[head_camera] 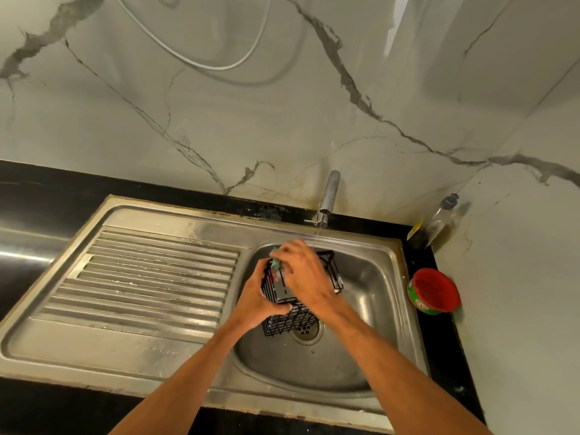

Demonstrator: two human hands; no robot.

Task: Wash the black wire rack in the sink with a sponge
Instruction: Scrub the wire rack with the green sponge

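In the sink at the surface's right end, the black wire rack was gripped steady by the left hand, the sponge pinched against it by the right hand.

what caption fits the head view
Left hand grips the black wire rack in the sink; right hand holds a green sponge against it.

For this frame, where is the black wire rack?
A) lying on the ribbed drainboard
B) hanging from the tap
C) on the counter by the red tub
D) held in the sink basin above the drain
D: the left hand holds the black wire rack in the sink basin, its lower end by the drain, while the right hand presses the green sponge on it.
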